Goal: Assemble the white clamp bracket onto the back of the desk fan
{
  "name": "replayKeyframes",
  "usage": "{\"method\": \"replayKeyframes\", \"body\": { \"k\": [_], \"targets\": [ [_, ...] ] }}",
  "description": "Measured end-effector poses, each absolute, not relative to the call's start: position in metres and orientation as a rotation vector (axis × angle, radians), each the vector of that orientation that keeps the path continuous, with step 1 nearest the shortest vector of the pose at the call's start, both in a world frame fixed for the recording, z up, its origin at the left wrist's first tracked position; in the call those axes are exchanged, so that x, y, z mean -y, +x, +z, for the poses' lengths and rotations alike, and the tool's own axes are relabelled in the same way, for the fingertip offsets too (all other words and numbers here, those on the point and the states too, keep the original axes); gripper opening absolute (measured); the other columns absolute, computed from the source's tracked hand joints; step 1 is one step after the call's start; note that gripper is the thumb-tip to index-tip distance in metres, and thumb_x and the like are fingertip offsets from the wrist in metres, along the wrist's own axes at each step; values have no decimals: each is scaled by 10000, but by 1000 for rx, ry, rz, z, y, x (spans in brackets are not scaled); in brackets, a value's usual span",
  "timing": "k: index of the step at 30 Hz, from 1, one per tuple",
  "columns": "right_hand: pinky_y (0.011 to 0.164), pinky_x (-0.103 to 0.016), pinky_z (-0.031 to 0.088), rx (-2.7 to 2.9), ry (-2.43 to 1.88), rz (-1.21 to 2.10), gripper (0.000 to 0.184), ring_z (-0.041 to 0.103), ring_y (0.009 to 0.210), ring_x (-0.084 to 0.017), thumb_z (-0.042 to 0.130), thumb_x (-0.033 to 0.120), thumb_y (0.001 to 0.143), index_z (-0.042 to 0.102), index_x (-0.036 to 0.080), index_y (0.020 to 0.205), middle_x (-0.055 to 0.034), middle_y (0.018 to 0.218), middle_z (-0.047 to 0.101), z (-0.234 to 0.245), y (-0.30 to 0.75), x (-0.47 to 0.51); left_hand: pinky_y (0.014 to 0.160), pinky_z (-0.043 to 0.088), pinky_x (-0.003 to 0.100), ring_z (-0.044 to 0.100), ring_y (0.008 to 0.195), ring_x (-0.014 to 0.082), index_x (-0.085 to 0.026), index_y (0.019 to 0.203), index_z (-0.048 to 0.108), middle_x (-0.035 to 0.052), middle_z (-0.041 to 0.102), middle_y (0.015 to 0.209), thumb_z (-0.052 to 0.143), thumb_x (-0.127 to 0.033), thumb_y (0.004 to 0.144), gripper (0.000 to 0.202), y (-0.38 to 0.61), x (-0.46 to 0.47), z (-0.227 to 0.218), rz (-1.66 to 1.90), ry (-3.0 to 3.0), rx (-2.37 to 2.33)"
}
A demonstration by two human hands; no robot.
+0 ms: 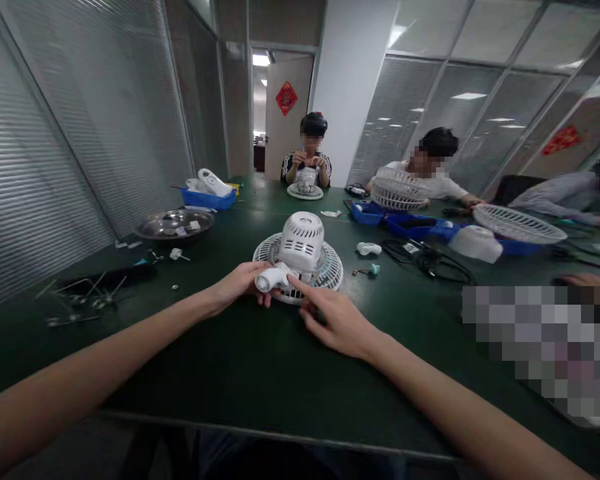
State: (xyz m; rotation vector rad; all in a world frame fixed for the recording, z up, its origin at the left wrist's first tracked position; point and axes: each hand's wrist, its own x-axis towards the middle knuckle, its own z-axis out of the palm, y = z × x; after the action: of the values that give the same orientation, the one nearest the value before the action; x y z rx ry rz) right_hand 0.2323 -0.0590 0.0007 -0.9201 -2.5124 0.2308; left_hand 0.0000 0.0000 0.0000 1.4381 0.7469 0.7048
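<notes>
A white fan head with a slotted motor cover [302,241] rests on its round grille [334,267], face down on the green table. In front of it, my left hand [245,283] is closed around a short white plastic fan neck [271,279] with a round end turned toward me. My right hand [333,317] comes in from the right, its index finger stretched out and touching the neck's right end. The right thumb stands apart below. Part of the neck joint behind my fingers is hidden.
At left lie a steel tray [155,227], metal rods [87,300] and a blue bin [207,199]. Right of the fan are a white plastic part [369,249], a screw with a teal end [373,270], and black cables [430,260]. Co-workers sit across and at right.
</notes>
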Motion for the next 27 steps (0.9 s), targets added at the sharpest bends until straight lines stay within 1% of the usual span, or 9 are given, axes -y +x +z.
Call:
{"method": "replayKeyframes", "body": {
  "k": [5,10,13,16,18,20,22,25,27],
  "targets": [
    [784,-335,463,2425,-928,251,630,558,815,-168,428,185,902,173,236,1475,-37,934,618,-1,235,62,580,514,249,607,672,126,-157,1005,558,19,627,842,653,-347,813,287,0,5,14,930,1419,-806],
    [793,-339,476,2470,-871,241,638,562,845,-171,436,167,896,174,209,1476,-57,975,619,1,237,63,600,511,238,598,723,130,-148,989,576,24,628,858,685,-327,780,297,-1,8,22,987,1433,-874],
    [821,-340,480,2561,-800,171,547,581,915,-179,418,137,895,317,189,1430,-81,1031,631,3,234,66,638,499,214,592,768,122,-158,977,592,13,627,865,673,-317,787,261,-2,5,22,1040,1405,-908],
    [952,-334,443,2670,-658,141,422,569,1071,-178,422,135,898,494,163,1313,-95,1177,617,4,231,69,592,463,183,570,711,102,-172,975,600,1,628,844,651,-329,801,241,-7,-5,19,1134,1339,-949],
    [1033,-333,391,2707,-595,132,372,544,1144,-174,426,157,907,548,143,1258,-97,1240,598,4,230,70,542,440,191,553,662,108,-164,977,613,17,637,850,611,-388,820,274,-12,-13,16,1175,1305,-971],
    [1052,-335,377,2713,-588,116,354,544,1150,-171,426,169,913,566,132,1235,-98,1230,607,5,230,70,540,445,225,562,668,138,-141,1003,631,59,653,889,525,-489,849,396,-19,-22,15,1169,1341,-959],
    [1028,-331,401,2706,-603,115,340,557,1126,-167,423,163,913,578,131,1214,-95,1203,619,5,231,69,607,466,260,593,757,180,-131,1076,634,93,667,979,504,-535,845,484,-27,-27,15,1132,1500,-966],
    [979,-336,439,2707,-603,113,322,574,1080,-172,428,152,909,588,132,1187,-93,1159,635,7,232,68,761,469,291,605,943,235,-150,1202,593,93,655,1130,633,-471,775,535,-37,-31,15,1060,1834,-1051],
    [965,-344,446,2721,-598,96,319,575,1068,-180,436,147,904,585,131,1185,-96,1146,636,7,232,68,806,463,315,608,974,257,-143,1227,581,98,655,1150,650,-459,755,572,-40,-32,14,1025,1962,-1116]
  ]
}}
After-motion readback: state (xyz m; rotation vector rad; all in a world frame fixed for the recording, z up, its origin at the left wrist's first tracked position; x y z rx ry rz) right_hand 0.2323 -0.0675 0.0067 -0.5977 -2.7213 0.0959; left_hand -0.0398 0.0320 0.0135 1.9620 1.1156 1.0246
